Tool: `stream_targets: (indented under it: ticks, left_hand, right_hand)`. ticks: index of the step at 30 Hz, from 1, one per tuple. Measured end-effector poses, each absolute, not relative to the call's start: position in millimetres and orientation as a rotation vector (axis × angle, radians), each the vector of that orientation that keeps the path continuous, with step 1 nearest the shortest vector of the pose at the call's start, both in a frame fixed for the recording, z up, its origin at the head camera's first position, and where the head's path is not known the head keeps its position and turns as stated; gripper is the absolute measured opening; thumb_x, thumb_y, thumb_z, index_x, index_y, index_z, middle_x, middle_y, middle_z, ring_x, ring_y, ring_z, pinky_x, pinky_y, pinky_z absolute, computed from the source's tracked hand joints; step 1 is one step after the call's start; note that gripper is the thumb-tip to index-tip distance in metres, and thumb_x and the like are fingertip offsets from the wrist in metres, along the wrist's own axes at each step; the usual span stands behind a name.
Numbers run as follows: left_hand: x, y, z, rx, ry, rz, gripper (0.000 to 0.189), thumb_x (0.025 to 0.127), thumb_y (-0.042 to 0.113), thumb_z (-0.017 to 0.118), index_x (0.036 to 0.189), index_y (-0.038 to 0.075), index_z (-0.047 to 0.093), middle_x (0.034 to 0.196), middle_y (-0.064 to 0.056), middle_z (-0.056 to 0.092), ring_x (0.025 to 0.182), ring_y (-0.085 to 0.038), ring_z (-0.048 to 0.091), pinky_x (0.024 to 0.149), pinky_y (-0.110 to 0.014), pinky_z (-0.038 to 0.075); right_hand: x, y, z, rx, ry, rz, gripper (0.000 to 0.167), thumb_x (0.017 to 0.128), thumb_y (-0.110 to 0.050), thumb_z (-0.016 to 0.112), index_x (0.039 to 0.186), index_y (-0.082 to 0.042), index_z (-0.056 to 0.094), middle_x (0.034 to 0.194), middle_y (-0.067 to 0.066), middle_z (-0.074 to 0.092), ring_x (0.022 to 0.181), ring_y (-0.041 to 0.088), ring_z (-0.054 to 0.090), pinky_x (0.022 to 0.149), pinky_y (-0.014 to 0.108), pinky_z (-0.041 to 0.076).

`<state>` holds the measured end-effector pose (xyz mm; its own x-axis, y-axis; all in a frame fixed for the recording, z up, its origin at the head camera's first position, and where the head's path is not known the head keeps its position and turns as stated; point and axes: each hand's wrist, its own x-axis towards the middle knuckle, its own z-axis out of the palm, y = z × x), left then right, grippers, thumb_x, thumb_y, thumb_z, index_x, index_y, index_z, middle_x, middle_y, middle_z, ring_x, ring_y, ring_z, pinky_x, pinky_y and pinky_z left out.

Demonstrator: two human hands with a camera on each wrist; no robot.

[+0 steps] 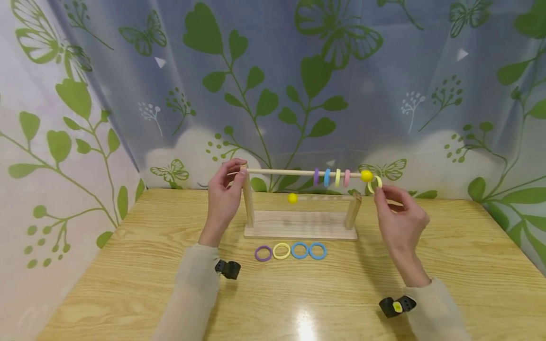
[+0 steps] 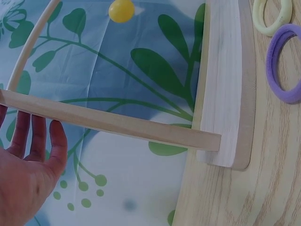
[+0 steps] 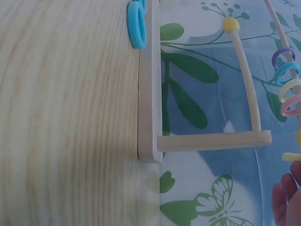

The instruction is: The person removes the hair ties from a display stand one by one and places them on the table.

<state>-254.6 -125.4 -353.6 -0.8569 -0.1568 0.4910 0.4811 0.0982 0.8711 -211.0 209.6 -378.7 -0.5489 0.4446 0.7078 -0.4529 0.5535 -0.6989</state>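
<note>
A wooden stand (image 1: 298, 227) has a long upper rod (image 1: 281, 172) and a shorter lower rod (image 1: 324, 198), each tipped with a yellow ball. My left hand (image 1: 225, 189) grips the top of the tall left post (image 2: 113, 120), thumb at the front. Purple, blue, pale yellow and pink (image 1: 347, 178) rings hang on the upper rod, towards its right end. Beyond them, my right hand (image 1: 401, 218) pinches another pale yellow ring (image 1: 379, 182) between thumb and fingertips, right beside the upper yellow ball (image 1: 366, 176). In the right wrist view that ring shows edge-on, just below the ball.
In front of the base, a row of rings lies on the wooden table (image 1: 341, 293): one purple (image 1: 257, 254), one yellow (image 1: 275, 251) and two blue (image 1: 324, 251). The short right post (image 3: 211, 141) carries the lower rod. A leaf-patterned curtain (image 1: 273, 142) hangs behind.
</note>
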Motion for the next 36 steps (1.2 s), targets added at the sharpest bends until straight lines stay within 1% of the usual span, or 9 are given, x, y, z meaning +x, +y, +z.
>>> stream_targets:
  ticks: [9,12,14,18,19,21,26,36]
  left_hand:
    - [-253.9,-125.0,-352.7,-0.304,-1.924,-1.816,0.023,0.101,0.006,0.059,0.122,0.003,0.067,0.110,-0.011,0.065,0.094,-0.011,0.065,0.078,-0.019,0.056]
    - [-253.5,-125.2,-352.6,-0.302,-1.921,-1.818,0.023,0.101,0.006,0.059,0.122,0.003,0.067,0.109,-0.011,0.065,0.094,-0.011,0.065,0.078,-0.019,0.056]
    - [-253.4,-125.3,-352.6,-0.303,-1.920,-1.819,0.023,0.101,0.006,0.059,0.122,0.003,0.067,0.109,-0.011,0.065,0.094,-0.011,0.065,0.078,-0.019,0.056]
    - [-253.2,-125.3,-352.7,-0.307,-1.919,-1.818,0.023,0.101,0.006,0.059,0.122,0.003,0.067,0.109,-0.011,0.065,0.094,-0.011,0.065,0.078,-0.019,0.056]
    - [-253.3,-125.3,-352.8,-0.308,-1.919,-1.816,0.023,0.101,0.006,0.059,0.122,0.003,0.067,0.109,-0.011,0.065,0.094,-0.010,0.065,0.078,-0.019,0.056]
    - [-253.8,-125.3,-353.2,-0.309,-1.918,-1.814,0.023,0.101,0.006,0.059,0.122,0.003,0.067,0.109,-0.011,0.065,0.093,-0.010,0.065,0.077,-0.019,0.056]
    - [-254.6,-125.0,-353.7,-0.316,-1.911,-1.821,0.023,0.101,0.006,0.059,0.121,0.003,0.068,0.109,-0.010,0.065,0.093,-0.011,0.065,0.078,-0.019,0.056]
    - [-254.5,-126.0,-352.5,-0.306,-1.917,-1.820,0.023,0.100,0.007,0.059,0.121,0.003,0.068,0.108,-0.009,0.065,0.093,-0.011,0.065,0.077,-0.019,0.056]
  right_hand:
    - [-205.4,216.7,-381.6,0.009,-1.851,1.119,0.014,0.090,-0.012,0.077,0.099,-0.001,0.080,0.090,0.021,0.077,0.073,-0.019,0.060,0.069,0.002,0.048]
    - [-203.3,219.5,-383.4,-0.001,-1.867,1.111,0.013,0.089,-0.012,0.078,0.098,-0.003,0.080,0.088,0.016,0.078,0.072,-0.018,0.060,0.067,0.002,0.047]
    - [-202.1,221.6,-384.6,-0.004,-1.871,1.115,0.012,0.089,-0.012,0.078,0.098,-0.003,0.080,0.085,0.004,0.078,0.072,-0.017,0.060,0.066,0.002,0.047]
    - [-200.0,225.9,-387.0,-0.010,-1.875,1.126,0.012,0.088,-0.012,0.078,0.096,-0.004,0.080,0.082,-0.027,0.068,0.072,-0.017,0.061,0.064,0.002,0.047]
    - [-199.6,226.9,-387.5,-0.010,-1.878,1.127,0.012,0.088,-0.012,0.079,0.096,-0.003,0.080,0.082,-0.033,0.065,0.072,-0.017,0.061,0.064,0.002,0.047]
    - [-198.8,228.8,-388.1,-0.009,-1.893,1.121,0.012,0.089,-0.012,0.078,0.096,-0.003,0.080,0.082,-0.039,0.062,0.072,-0.018,0.060,0.064,0.001,0.046]
    - [-195.6,233.6,-389.0,0.006,-1.942,1.119,0.011,0.088,-0.011,0.078,0.095,-0.002,0.080,0.081,-0.042,0.062,0.071,-0.020,0.060,0.062,0.001,0.046]
    - [-187.2,241.1,-395.8,-0.034,-2.034,1.162,0.010,0.088,-0.011,0.078,0.095,-0.003,0.080,0.077,-0.042,0.062,0.066,-0.018,0.061,0.055,0.004,0.046]
